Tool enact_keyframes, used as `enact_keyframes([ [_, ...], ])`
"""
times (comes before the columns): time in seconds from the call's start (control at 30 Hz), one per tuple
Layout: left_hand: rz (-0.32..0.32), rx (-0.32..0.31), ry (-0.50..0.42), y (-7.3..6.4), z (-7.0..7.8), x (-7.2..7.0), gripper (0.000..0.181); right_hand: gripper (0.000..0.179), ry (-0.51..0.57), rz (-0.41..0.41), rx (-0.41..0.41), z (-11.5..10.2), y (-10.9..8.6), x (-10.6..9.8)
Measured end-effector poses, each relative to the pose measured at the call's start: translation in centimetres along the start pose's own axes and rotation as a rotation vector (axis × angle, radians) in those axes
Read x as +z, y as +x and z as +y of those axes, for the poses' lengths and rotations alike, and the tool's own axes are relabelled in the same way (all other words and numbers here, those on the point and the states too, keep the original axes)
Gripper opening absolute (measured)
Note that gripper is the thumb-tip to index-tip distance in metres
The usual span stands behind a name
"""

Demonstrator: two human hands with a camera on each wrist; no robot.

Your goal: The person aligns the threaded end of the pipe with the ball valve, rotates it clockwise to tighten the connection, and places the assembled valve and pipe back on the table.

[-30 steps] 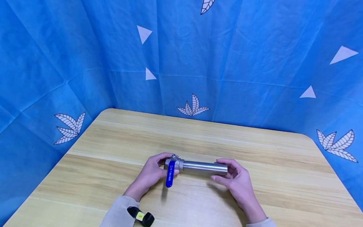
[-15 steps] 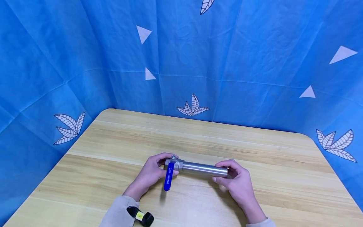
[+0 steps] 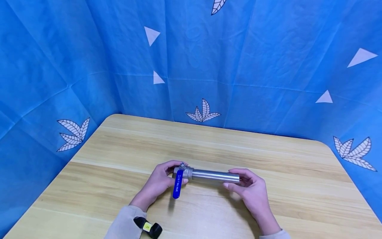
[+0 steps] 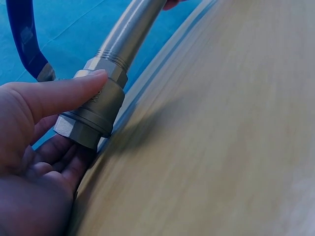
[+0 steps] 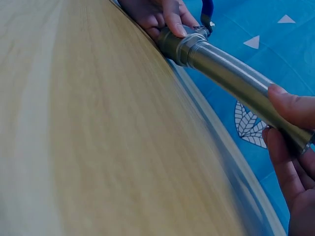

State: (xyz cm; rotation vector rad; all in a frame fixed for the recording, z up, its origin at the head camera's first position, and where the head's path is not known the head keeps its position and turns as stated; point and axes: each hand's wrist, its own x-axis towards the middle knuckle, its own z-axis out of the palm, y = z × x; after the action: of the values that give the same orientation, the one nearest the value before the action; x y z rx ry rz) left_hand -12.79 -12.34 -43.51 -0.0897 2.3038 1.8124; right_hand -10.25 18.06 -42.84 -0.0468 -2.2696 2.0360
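Note:
My left hand [image 3: 159,181] grips the steel body of a ball valve [image 4: 101,105], thumb across its near side in the left wrist view. The valve's blue lever handle [image 3: 177,185] points down toward me. A shiny metal pipe [image 3: 215,176] runs rightward from the valve, its threaded end [image 5: 197,49] seated in the hex collar, with a few threads showing. My right hand [image 3: 252,191] pinches the pipe's free end between thumb and fingers. Valve and pipe are held just above the table, casting shadows on it. The far fingers of both hands are partly hidden.
The wooden table [image 3: 143,142] has rounded far corners. Blue curtains [image 3: 197,49] with white leaf and triangle prints hang behind and beside it. A black strap with a yellow label [image 3: 147,227] sits on the left sleeve.
The right hand's fingers have shifted slightly around the pipe's end. The blue lever has swung a little to the left, then partly back. The left hand keeps its hold on the valve.

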Motion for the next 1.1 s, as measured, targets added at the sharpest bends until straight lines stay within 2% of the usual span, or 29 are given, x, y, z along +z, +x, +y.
enact_keyframes([
  [0.47,0.011,0.005,-0.008,-0.08,0.07,0.09,0.055,0.046,-0.044,0.011,0.062,0.01,0.23,0.09],
  [0.9,0.011,0.017,0.029,-0.18,0.10,0.06,0.056,0.040,-0.117,0.017,0.106,0.06,0.34,-0.01],
  [1.1,0.019,0.013,0.014,0.02,-0.03,0.19,0.056,0.043,-0.118,-0.036,0.135,0.20,0.31,-0.22],
])
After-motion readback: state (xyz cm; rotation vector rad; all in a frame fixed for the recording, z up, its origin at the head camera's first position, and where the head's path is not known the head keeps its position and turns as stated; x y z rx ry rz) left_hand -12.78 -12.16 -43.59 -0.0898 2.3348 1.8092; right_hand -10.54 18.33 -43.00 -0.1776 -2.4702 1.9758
